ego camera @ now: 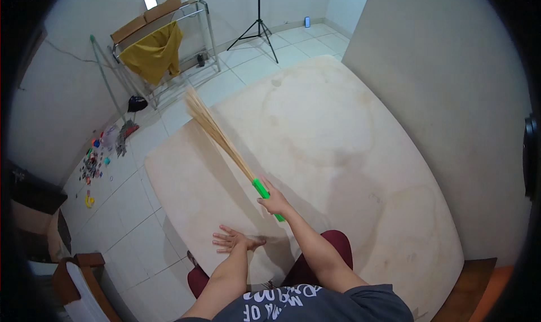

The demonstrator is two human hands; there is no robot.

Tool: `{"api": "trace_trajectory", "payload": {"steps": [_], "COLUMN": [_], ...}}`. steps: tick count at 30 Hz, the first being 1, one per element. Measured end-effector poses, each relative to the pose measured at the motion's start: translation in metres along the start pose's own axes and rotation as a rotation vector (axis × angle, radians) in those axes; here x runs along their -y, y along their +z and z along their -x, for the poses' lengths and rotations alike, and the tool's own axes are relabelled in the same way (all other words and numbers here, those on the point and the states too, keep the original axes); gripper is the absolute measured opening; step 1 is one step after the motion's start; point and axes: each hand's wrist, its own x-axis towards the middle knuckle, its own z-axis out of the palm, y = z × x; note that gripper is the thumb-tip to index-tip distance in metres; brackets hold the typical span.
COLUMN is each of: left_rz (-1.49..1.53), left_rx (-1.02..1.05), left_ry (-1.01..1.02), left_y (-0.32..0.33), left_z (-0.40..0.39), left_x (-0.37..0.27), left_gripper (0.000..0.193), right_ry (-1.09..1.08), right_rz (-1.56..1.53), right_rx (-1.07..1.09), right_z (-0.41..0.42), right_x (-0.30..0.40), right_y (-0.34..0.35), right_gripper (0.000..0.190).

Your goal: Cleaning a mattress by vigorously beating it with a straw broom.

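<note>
My right hand point(275, 200) grips the bright green handle point(260, 189) of a stick broom. Its long tan bristles point(219, 138) reach up and to the left over the far left edge of a bare, stained mattress point(312, 123). Whether the bristle tips touch anything cannot be told. My left hand point(233, 240) rests on the mattress near its left edge, fingers spread and nothing held. A shadow of the broom falls across the mattress between the two hands.
A metal rack point(213, 39) with a mustard cloth point(154, 53) stands beyond the mattress. Nearby are a black tripod point(259, 24), a mop point(105, 75), and small scattered items point(91, 163) on the floor tiles. A wall point(444, 110) borders the right side; wooden furniture point(91, 275) stands lower left.
</note>
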Motion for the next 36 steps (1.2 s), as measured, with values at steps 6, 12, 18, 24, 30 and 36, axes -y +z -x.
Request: {"api": "trace_trajectory", "payload": {"steps": [6,12,18,24,30,36], "left_rz": [-0.043,-0.070,-0.127,-0.179,-0.190,-0.180], "left_rx": [-0.024,0.003,-0.036,-0.059,-0.126,-0.134], "left_ry": [-0.038,-0.032,-0.111,-0.093,-0.105,-0.125], "left_y": [0.002,0.000,0.004,0.013,0.025,0.021], "left_z": [-0.011,-0.013,-0.019,-0.017,-0.020,-0.019], "left_x": [0.004,0.000,-0.006,-0.010,-0.013,-0.008], "left_gripper": [0.150,0.152,0.152,0.151,0.152,0.152], "right_ry": [-0.015,0.324,0.433,0.145,-0.015,0.401], "right_rz": [-0.612,-1.051,-0.441,0.032,0.031,-0.645], "right_rx": [-0.938,-1.832,-1.345,-0.621,-0.764,-1.398], "right_z": [0.051,0.102,0.012,-0.060,-0.002,0.125], "right_x": [-0.067,-0.184,-0.158,-0.022,-0.039,-0.189], "right_y": [-0.075,-0.212,-0.192,-0.117,-0.099,-0.176], "right_gripper": [0.050,0.047,0.043,0.038,0.047,0.044]}}
